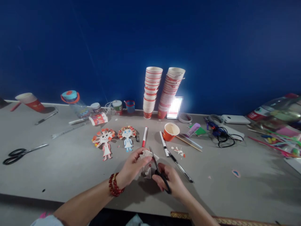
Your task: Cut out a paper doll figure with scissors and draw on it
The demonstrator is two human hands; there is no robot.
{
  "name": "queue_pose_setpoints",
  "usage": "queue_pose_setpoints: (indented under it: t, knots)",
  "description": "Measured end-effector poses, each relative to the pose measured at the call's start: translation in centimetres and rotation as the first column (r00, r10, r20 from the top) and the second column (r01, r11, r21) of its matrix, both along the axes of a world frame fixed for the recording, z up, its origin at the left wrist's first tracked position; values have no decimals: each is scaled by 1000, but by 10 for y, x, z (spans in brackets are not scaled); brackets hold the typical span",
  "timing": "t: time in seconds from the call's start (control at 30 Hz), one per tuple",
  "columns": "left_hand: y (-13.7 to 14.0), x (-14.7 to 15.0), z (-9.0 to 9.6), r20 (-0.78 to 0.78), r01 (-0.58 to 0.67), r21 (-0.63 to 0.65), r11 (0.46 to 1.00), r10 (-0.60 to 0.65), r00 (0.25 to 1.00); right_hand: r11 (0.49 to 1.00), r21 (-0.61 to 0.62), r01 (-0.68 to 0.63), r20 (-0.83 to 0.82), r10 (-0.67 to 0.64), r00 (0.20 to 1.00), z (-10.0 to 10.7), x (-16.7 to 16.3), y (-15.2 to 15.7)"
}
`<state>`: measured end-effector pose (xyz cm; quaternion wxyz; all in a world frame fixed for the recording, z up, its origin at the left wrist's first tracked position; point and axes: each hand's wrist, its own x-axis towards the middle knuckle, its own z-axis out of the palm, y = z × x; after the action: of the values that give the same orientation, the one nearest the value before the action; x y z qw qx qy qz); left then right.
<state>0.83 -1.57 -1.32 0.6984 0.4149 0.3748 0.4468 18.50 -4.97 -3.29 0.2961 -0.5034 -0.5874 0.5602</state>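
Observation:
My left hand (135,164) pinches a piece of white paper (147,153) with drawn lines on it, above the near middle of the table. My right hand (170,179) grips black-handled scissors (160,172), their blades pointing away from me and lying against the paper's right side. A curled strip of paper hangs below the left fingers. Beyond the left hand lie two paper dolls, one in red outline (106,150) and one in blue outline (128,143). A red marker (145,136) rests just past the paper. Right of the scissors lies a black pen (181,167).
Two tall stacks of paper cups (150,103) stand by the blue wall. An orange-and-white cup (171,131), a black-and-white marker (164,144) and paper scraps (178,152) lie right of centre. Other scissors (20,155) lie far left. Cables (219,135) and craft sticks crowd the right.

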Motion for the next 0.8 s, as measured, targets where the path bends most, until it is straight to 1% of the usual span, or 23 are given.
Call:
queue_pose_setpoints:
  t: [0.17,0.33,0.43,0.57,0.67,0.8]
  knots:
    - [3,2,-4,3,-36,-7,999,36,999,1000,-26,9,-26,-10,1000,-1,1,-1]
    - [5,2,-4,-40,-27,1,1000,27,999,997,-69,-19,-55,15,998,1,4,0]
    - [4,1,-5,-50,-34,-16,999,34,998,997,-63,-45,-76,41,996,3,4,1]
    - [2,0,-3,-77,-3,15,1000,4,997,996,-53,-78,-63,75,995,5,4,1]
    - [2,-1,-3,-101,25,39,999,-21,995,996,-30,-81,-44,80,996,6,4,1]
    - [3,-2,-6,-105,33,33,999,-29,994,996,-16,-83,-20,83,996,7,3,1]
